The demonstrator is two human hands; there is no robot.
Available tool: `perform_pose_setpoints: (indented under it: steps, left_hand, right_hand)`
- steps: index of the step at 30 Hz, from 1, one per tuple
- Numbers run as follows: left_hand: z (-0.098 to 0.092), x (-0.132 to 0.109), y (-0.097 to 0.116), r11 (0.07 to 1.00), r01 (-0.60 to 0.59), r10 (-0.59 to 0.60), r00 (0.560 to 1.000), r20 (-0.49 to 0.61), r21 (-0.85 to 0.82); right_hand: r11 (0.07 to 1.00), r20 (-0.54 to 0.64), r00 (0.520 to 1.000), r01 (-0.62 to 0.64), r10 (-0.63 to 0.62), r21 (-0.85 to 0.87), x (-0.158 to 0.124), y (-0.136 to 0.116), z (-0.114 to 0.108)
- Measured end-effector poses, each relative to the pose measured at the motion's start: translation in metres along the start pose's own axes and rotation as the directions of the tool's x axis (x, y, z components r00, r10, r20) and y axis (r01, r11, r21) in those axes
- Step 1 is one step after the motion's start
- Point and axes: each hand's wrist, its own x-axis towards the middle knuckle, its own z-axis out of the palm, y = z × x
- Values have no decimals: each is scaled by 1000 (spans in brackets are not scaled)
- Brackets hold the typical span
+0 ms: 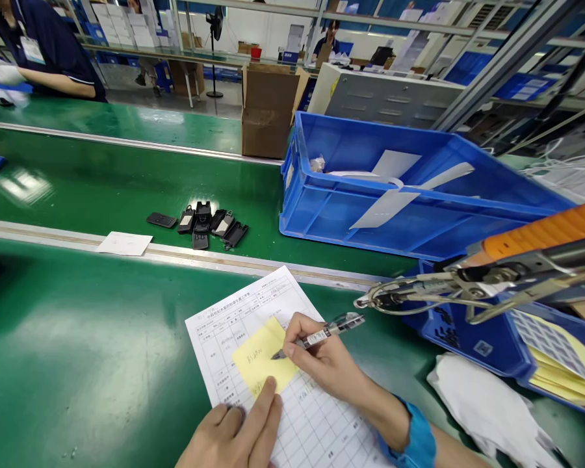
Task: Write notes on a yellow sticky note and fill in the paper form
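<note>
A pen [322,335] is pinched in my right hand [324,361], its tip at a yellow sticky note [247,364]. Some handwriting shows on the note, which lies on a printed form [214,344] with a table grid. With fingers stretched out, my left hand [238,432] presses down at the note's lower edge and on the form. A blue cuff [412,432] is around my right wrist.
Several small black plastic parts [202,224] and a white paper slip [125,244] lie beyond the form. A large blue crate [341,214], an orange-handled tool [541,227], a blue bin [492,338] with yellow sheets and white gloves [487,403] are to the right. A co-worker [53,52] stands far left.
</note>
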Motion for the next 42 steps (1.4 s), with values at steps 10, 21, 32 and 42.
perform_pose_setpoints:
  steps: [10, 21, 32, 42]
  left_hand:
    - [3, -4, 0, 1000, -21, 21, 1000, -8, 4]
    - [1, -1, -1, 1000, -11, 11, 999, -40, 7]
    - [-1, 2, -1, 1000, -1, 1, 998, -55, -5]
    - [-1, -1, -1, 1000, -29, 29, 999, -16, 5]
  right_hand:
    - [968, -118, 991, -24, 55, 250, 5, 5, -7]
    - [1000, 69, 997, 30, -29, -4, 0, -1, 0]
    - [997, 43, 998, 41, -38, -66, 1, 0, 2]
    - [999, 75, 996, 45, -43, -26, 1, 0, 4]
